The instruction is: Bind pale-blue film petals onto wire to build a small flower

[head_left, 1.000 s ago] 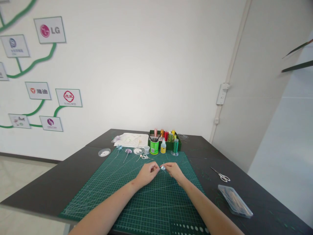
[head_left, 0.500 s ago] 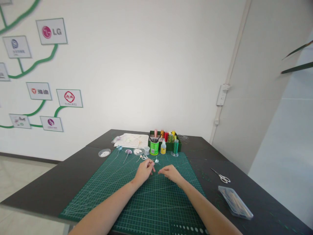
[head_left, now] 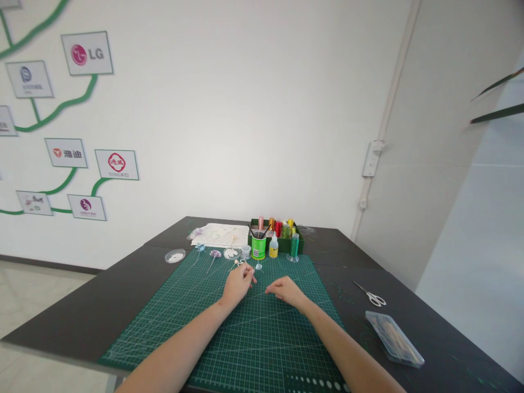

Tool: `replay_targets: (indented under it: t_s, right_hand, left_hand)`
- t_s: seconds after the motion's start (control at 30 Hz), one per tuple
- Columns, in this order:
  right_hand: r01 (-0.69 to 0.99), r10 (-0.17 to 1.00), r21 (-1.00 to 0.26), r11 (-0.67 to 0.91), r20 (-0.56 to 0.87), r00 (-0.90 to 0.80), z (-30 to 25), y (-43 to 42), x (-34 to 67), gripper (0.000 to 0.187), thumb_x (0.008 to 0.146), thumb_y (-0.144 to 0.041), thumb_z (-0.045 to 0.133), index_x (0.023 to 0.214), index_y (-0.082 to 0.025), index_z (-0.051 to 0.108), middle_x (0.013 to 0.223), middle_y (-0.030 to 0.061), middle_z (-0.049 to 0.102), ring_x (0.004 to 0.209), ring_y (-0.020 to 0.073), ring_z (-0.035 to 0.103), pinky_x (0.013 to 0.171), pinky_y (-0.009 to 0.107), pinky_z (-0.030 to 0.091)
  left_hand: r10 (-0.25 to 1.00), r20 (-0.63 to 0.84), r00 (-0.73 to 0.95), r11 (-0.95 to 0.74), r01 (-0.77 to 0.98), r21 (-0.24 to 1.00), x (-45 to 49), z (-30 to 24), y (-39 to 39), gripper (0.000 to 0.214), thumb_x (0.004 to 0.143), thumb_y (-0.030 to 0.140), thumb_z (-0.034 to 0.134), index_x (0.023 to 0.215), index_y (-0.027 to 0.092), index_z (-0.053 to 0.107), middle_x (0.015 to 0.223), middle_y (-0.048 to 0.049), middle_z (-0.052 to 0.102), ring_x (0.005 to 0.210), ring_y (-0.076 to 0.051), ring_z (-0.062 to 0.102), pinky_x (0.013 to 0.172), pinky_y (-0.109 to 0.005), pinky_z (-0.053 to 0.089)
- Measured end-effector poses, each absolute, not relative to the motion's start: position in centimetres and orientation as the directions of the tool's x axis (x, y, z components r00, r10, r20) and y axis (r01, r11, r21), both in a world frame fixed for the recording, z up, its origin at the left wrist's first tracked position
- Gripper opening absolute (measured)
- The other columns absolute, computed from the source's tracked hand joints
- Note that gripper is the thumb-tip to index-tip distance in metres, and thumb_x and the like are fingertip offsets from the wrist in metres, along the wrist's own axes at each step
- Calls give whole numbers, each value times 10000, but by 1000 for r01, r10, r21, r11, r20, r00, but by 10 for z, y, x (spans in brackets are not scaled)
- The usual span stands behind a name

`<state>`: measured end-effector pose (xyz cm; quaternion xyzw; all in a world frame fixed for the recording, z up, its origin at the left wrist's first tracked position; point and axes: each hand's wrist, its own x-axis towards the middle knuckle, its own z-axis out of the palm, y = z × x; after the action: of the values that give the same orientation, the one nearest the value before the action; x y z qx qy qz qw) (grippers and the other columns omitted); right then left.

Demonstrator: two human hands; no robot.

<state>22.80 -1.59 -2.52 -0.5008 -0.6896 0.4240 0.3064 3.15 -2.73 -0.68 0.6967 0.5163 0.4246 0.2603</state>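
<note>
My left hand [head_left: 238,283] rests over the green cutting mat [head_left: 172,322] with its fingers pinched on a thin wire stem that ends in a small pale petal piece [head_left: 258,267]. My right hand [head_left: 286,289] lies a little to the right on the mat, fingers curled together at the fingertips; whether they hold anything is too small to tell. Just beyond my left hand lie small white scissors [head_left: 241,262].
Behind the mat stand a green can [head_left: 258,246], a glue bottle [head_left: 273,246], a green box of thread spools [head_left: 282,229], papers [head_left: 221,234] and small dishes [head_left: 175,255]. Scissors [head_left: 370,295] and a clear plastic case [head_left: 393,337] lie on the dark table [head_left: 82,311] at right.
My hands have drawn apart. The small pale piece went from between both hands to the left hand, which carried it up and left. The right hand let go.
</note>
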Motion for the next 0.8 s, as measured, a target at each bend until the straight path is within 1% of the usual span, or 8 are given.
replay_targets:
  t_s: [0.23,0.47,0.8]
  right_hand:
    - [418,940,-896,148,-4,-340,-26,-16,227,222,737,-282,600,701,-132,759,389,-61,392,399,67,305,435,210,248]
    - [428,937,-894,132,-28,-347,-23,-18,227,219,738,-271,595,704,-126,755,388,-67,391,390,62,294,434,207,253]
    - [453,913,-873,179,-24,-407,-18,-23,226,233,756,-288,595,722,-129,762,380,-61,414,385,62,311,425,200,262]
  left_hand:
    - [939,331,95,-323,579,749,28,-5,-27,201,890,309,412,823,201,568,706,16,704,563,-123,623,605,-232,431]
    - [943,316,102,-313,596,739,26,-7,-25,199,889,309,412,820,211,570,710,20,710,583,-129,635,607,-233,427]
    - [950,294,107,-294,630,719,27,-5,-26,184,885,283,420,801,204,563,714,17,714,589,-125,636,610,-226,416]
